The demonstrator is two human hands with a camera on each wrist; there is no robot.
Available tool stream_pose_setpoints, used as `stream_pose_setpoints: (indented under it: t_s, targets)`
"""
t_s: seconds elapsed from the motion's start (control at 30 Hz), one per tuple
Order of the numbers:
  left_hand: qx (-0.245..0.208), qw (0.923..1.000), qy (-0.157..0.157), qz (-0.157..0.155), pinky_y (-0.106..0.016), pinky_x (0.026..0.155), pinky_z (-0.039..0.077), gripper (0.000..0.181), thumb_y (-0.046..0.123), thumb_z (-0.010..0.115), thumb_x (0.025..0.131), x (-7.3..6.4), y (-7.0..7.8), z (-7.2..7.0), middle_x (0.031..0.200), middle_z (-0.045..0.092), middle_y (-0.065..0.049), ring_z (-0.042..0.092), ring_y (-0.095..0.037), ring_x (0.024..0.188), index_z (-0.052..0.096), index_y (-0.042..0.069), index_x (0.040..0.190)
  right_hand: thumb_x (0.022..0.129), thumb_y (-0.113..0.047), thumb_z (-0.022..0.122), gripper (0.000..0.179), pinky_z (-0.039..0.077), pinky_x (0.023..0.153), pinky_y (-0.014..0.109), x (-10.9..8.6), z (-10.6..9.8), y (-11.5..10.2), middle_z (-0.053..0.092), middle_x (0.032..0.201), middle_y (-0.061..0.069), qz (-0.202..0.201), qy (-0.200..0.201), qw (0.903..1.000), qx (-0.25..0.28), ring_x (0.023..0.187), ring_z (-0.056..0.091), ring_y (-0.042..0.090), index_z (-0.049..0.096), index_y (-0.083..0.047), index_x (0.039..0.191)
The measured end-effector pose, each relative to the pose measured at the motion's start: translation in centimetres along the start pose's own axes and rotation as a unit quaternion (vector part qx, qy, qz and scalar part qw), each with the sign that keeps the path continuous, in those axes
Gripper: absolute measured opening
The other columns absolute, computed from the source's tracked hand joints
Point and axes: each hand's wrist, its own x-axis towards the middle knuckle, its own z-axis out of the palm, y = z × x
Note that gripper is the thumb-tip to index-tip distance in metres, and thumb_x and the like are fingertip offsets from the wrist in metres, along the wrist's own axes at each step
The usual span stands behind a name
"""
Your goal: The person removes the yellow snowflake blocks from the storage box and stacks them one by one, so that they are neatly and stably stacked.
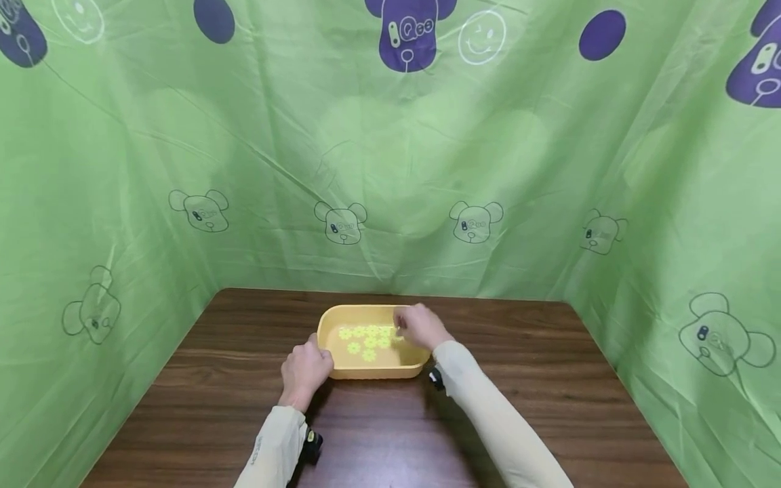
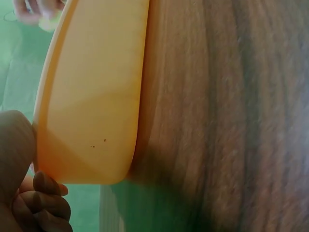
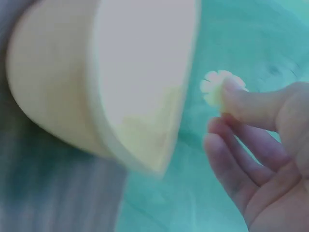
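A yellow rectangular tub (image 1: 378, 373) with rounded corners rests on the wooden table, with several small yellow flower-shaped pieces (image 1: 369, 354) spread over its bottom. My left hand (image 1: 307, 369) grips the tub's rim at its near left corner; in the left wrist view the thumb and curled fingers (image 2: 46, 203) pinch the wall (image 2: 91, 96). Over the tub's right side is my right hand (image 1: 422, 327). In the right wrist view it pinches one pale yellow flower-shaped piece (image 3: 212, 87) between thumb and forefinger, above the rim.
Dark brown wood-grain table (image 1: 537, 379) surrounds the tub on every side. Green printed cloth (image 1: 390, 257) hangs behind the table and along its left and right sides. A small black camera (image 1: 312, 446) sits on the left wrist, another (image 1: 436, 378) on the right.
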Motion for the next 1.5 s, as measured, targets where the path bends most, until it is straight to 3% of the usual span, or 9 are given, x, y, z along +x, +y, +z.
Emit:
stream_pose_setpoints:
  t_s: [0.13,0.27,0.47,0.63,0.9,1.17,1.5]
  targets:
    - [0.006,0.9999,0.006,-0.007,-0.050,0.050,0.043,0.030,0.019,0.052,0.088,0.4,-0.7,-0.5,0.082,0.069,-0.024,0.065,-0.042,0.068,0.064,0.002,0.110,0.086,-0.014,0.079,0.012,0.055,0.074,0.033,0.3,-3.4,1.5,0.072,0.084,0.000,0.032,0.086,0.9896,0.111,0.076,0.066,0.013,0.068,-0.013,0.090]
    - [0.002,0.9999,-0.002,-0.014,-0.049,0.049,0.043,0.026,0.020,0.051,0.088,0.7,-1.0,-0.9,0.082,0.068,-0.023,0.064,-0.041,0.066,0.064,0.003,0.104,0.086,-0.016,0.079,0.011,0.052,0.078,0.039,-0.5,-5.2,4.6,0.072,0.084,0.001,0.080,0.129,0.9824,0.109,0.077,0.066,0.016,0.070,-0.012,0.091]
    - [-0.006,0.9997,-0.013,-0.018,-0.049,0.050,0.043,0.029,0.019,0.050,0.088,1.0,-1.0,-1.0,0.086,0.069,-0.024,0.065,-0.041,0.069,0.065,0.003,0.107,0.086,-0.009,0.077,0.006,0.053,0.071,0.035,-3.2,-4.1,9.9,0.073,0.082,0.004,0.155,0.074,0.9824,0.074,0.075,0.066,0.017,0.072,-0.007,0.088]
    - [-0.012,0.9996,-0.013,-0.023,-0.049,0.051,0.043,0.030,0.019,0.049,0.088,1.1,-0.8,-1.0,0.086,0.069,-0.023,0.065,-0.040,0.069,0.065,0.004,0.107,0.083,-0.006,0.078,0.005,0.052,0.070,0.033,-5.0,-2.5,12.2,0.073,0.079,0.004,0.184,0.041,0.9803,0.059,0.074,0.065,0.016,0.073,-0.005,0.084]
    - [-0.016,0.9996,-0.013,-0.021,-0.050,0.051,0.043,0.034,0.018,0.047,0.088,1.2,-0.7,-0.7,0.090,0.070,-0.025,0.066,-0.042,0.072,0.065,0.004,0.114,0.081,-0.007,0.076,0.003,0.052,0.072,0.035,-6.3,-1.2,13.3,0.071,0.078,0.002,0.210,0.025,0.9764,0.042,0.074,0.063,0.017,0.073,-0.006,0.081]
    - [-0.023,0.9994,-0.010,-0.024,-0.049,0.051,0.044,0.032,0.018,0.049,0.087,1.3,-0.6,-0.5,0.088,0.070,-0.023,0.066,-0.040,0.070,0.066,0.004,0.110,0.080,-0.007,0.072,0.005,0.053,0.076,0.038,-6.6,-0.7,13.5,0.073,0.082,0.004,0.221,0.020,0.9746,0.027,0.078,0.064,0.021,0.076,-0.007,0.083]
    - [-0.022,0.9993,-0.009,-0.027,-0.052,0.054,0.046,0.036,0.019,0.049,0.087,1.5,-0.5,-0.4,0.089,0.070,-0.025,0.066,-0.042,0.073,0.065,0.002,0.115,0.080,-0.020,0.082,0.014,0.054,0.077,0.041,-6.9,-0.7,13.1,0.073,0.081,0.001,0.228,-0.007,0.9729,0.035,0.075,0.064,0.016,0.075,-0.009,0.084]
